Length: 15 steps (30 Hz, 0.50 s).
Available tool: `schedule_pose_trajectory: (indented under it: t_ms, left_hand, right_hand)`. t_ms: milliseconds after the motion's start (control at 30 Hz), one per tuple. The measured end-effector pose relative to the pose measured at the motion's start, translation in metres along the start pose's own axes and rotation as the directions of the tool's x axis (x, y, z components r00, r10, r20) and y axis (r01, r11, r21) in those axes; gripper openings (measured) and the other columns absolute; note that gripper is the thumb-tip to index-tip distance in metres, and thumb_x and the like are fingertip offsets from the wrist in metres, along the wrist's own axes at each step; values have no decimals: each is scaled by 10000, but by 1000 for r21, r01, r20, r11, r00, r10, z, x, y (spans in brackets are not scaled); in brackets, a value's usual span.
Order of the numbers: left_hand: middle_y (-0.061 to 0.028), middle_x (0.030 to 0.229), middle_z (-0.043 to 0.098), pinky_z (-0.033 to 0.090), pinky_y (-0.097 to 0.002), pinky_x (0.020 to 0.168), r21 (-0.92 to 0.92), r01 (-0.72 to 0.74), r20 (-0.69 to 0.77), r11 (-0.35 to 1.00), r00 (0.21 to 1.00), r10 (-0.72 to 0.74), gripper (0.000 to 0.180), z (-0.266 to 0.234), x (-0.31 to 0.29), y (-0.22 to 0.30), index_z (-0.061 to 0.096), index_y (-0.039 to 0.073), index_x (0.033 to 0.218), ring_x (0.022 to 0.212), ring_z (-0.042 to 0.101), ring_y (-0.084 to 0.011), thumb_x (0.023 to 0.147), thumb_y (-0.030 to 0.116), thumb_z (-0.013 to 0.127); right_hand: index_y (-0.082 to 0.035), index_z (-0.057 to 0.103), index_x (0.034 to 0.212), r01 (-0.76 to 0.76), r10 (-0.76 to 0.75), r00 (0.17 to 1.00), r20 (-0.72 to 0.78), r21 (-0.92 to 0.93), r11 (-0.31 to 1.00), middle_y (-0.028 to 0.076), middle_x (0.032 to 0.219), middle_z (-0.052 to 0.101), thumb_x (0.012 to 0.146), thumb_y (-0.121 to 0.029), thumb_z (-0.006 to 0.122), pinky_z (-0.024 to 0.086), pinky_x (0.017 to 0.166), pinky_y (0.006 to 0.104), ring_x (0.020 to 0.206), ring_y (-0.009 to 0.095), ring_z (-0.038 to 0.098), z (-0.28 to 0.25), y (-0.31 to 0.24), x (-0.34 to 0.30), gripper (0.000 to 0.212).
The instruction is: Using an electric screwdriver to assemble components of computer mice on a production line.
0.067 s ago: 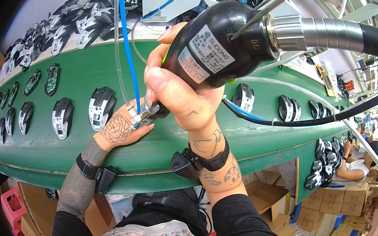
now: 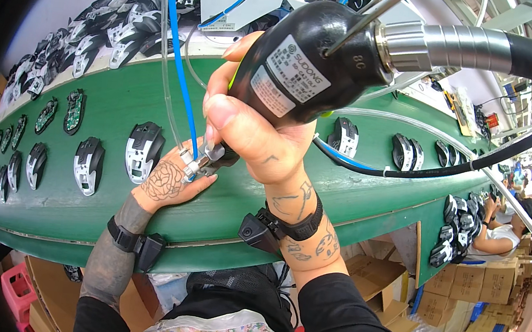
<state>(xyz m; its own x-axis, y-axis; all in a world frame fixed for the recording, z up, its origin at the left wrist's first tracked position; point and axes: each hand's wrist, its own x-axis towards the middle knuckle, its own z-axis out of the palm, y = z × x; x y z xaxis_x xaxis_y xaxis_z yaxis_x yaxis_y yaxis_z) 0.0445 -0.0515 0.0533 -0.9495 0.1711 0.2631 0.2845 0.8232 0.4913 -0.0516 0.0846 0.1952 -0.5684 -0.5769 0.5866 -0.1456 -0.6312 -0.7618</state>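
Holding a black tool (image 2: pixel 314 60) is the right hand (image 2: pixel 260 132). The left hand (image 2: pixel 169 178), farther left, has an unclear grip.

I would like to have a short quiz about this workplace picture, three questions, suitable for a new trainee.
1. Which hand grips the black power screwdriver?
2. True or false: green circuit boards lie on the green worktop, left of the screwdriver in the picture.
3. Choose: the opaque tube running down to the metal fitting over the left hand is A) red, B) blue, C) yellow.

Key:
1. The right hand.
2. True.
3. B.
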Motion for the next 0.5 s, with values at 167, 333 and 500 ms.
schedule_pose_trajectory:
  t_ms: [167,333,500]
  left_hand:
    - [-166,1207,491,396,-402,919,-1,1,-4,1000,1000,-1,506,0,0,0,473,48,1221,1082,486,-328,773,213,641]
    - [-166,1199,499,397,-401,921,-10,18,9,1000,1000,-17,506,0,-1,-1,477,47,1217,1083,488,-326,769,213,645]
    - [-165,1201,498,395,-399,925,13,-8,-12,1000,1000,8,511,0,-3,-1,475,41,1218,1085,487,-327,767,209,648]
  right_hand:
    - [4,442,1078,-10,10,1000,-11,3,1000,96,714,561,709,-3,615,457,487,250,526,140,544,0,0,0,408]
    - [0,443,1079,-15,15,1000,-1,2,1000,94,716,559,711,-7,617,457,490,251,529,140,542,1,1,0,407]
    - [0,443,1079,-23,23,1000,-11,15,1000,93,711,556,715,-6,613,457,487,254,531,141,542,3,2,0,402]
